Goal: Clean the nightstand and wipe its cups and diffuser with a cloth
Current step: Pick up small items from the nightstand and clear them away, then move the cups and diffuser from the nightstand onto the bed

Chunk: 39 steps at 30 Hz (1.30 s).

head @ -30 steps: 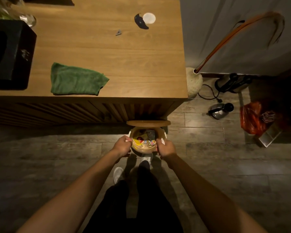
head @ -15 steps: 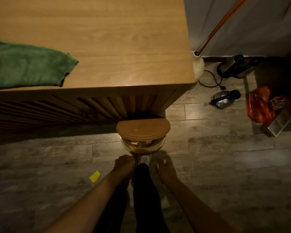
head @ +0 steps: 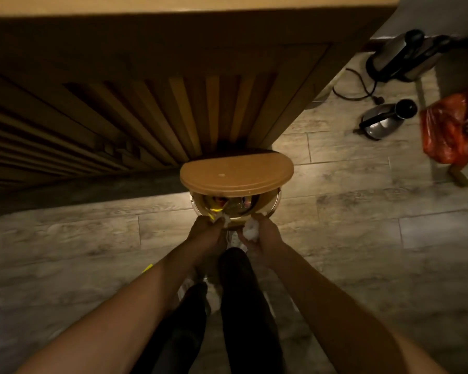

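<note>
A small round pedal bin [head: 272,205] stands on the floor against the slatted front of the wooden nightstand [head: 173,109]. Its brown lid [head: 235,172] is raised, and rubbish shows inside. My left hand [head: 207,233] is at the bin's near rim, pinching a scrap of white paper [head: 223,217]. My right hand [head: 262,238] is beside it, closed on a crumpled white tissue [head: 250,230]. The green cloth, cups and diffuser are out of view.
My dark-trousered legs [head: 238,306] stand just below the bin. A small yellow scrap [head: 147,268] lies on the wood floor by my left forearm. At the right are two kettles [head: 384,121] with a cord and an orange plastic bag [head: 449,128].
My head has dropped closer to the bin, so the nightstand top and green cloth left the view. My hands rose back to the bin's rim, now holding white paper.
</note>
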Available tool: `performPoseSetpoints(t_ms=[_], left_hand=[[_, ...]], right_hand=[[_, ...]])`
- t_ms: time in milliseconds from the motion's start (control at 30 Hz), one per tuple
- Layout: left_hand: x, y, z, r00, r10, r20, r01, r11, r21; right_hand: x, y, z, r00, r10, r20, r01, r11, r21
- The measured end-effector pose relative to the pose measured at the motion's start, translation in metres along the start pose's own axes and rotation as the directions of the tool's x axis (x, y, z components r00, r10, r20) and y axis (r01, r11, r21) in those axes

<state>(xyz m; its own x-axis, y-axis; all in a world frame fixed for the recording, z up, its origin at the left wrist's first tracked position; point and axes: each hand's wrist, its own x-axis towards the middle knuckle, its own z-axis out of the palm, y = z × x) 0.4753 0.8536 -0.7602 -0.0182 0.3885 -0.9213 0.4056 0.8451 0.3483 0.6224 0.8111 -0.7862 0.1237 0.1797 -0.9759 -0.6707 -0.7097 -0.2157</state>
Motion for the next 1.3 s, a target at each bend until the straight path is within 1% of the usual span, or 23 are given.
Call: performPoseSetpoints(t_ms=[67,133,233,367,533,667,733,800,867,933,967,1033,1067,1100,1133,1200,1300], left_hand=[[0.008,-0.002,-0.009,1.000,0.007,-0.002,-0.007,0.999,0.031],[0.010,-0.005,-0.020,1.000,-0.021,-0.006,0.022,0.999,0.040],[0.006,-0.010,-0.042,0.999,-0.040,-0.015,0.040,0.999,0.014],[-0.005,-0.004,-0.067,0.998,-0.042,-0.044,0.041,0.999,-0.032],[-0.016,0.014,-0.085,0.997,-0.008,-0.074,0.007,1.000,-0.014],[-0.025,0.021,-0.092,0.998,0.008,-0.062,-0.006,1.000,0.030],[-0.034,0.026,-0.096,0.998,0.025,-0.053,-0.021,0.996,0.081],[-0.047,0.034,-0.103,0.997,0.057,-0.046,-0.050,0.990,0.132],[-0.064,0.046,-0.115,0.992,0.109,-0.057,-0.096,0.978,0.185],[-0.083,0.059,-0.132,0.982,0.181,-0.050,-0.163,0.953,0.256],[-0.094,0.067,-0.141,0.974,0.223,-0.035,-0.203,0.933,0.297],[-0.121,0.081,-0.158,0.953,0.303,-0.027,-0.271,0.884,0.382],[-0.135,0.087,-0.166,0.937,0.347,-0.032,-0.301,0.852,0.427],[-0.148,0.092,-0.173,0.915,0.402,-0.034,-0.340,0.814,0.472],[-0.165,0.097,-0.180,0.886,0.462,-0.026,-0.383,0.764,0.519],[-0.199,0.107,-0.197,0.820,0.571,0.022,-0.467,0.648,0.601],[-0.249,0.122,-0.224,0.710,0.701,0.067,-0.566,0.511,0.647]], right_hand=[[-0.001,0.000,0.002,1.000,-0.023,-0.008,0.023,1.000,0.017],[-0.007,0.004,0.005,0.998,-0.061,-0.013,0.062,0.998,0.032],[-0.020,0.008,0.009,0.990,-0.141,-0.016,0.141,0.990,0.004],[-0.039,-0.001,0.017,0.986,-0.160,-0.036,0.161,0.987,0.004],[-0.050,-0.018,0.031,0.985,-0.147,-0.087,0.138,0.985,-0.100],[-0.071,-0.021,0.037,0.983,-0.163,-0.079,0.154,0.981,-0.115],[-0.087,-0.025,0.037,0.982,-0.162,-0.096,0.149,0.980,-0.133],[-0.104,-0.030,0.036,0.977,-0.171,-0.128,0.142,0.968,-0.208],[-0.126,-0.036,0.035,0.968,-0.203,-0.150,0.147,0.937,-0.318],[-0.147,-0.044,0.034,0.948,-0.288,-0.137,0.192,0.860,-0.474],[-0.158,-0.048,0.035,0.928,-0.357,-0.107,0.236,0.784,-0.574],[-0.183,-0.057,0.041,0.858,-0.514,0.001,0.329,0.548,-0.769],[-0.196,-0.061,0.045,0.814,-0.578,0.061,0.362,0.422,-0.831],[-0.209,-0.065,0.050,0.771,-0.628,0.110,0.386,0.323,-0.864],[-0.224,-0.068,0.056,0.733,-0.662,0.155,0.410,0.249,-0.878],[-0.256,-0.072,0.070,0.669,-0.703,0.242,0.468,0.145,-0.872],[-0.301,-0.077,0.094,0.565,-0.739,0.366,0.538,-0.006,-0.843]])
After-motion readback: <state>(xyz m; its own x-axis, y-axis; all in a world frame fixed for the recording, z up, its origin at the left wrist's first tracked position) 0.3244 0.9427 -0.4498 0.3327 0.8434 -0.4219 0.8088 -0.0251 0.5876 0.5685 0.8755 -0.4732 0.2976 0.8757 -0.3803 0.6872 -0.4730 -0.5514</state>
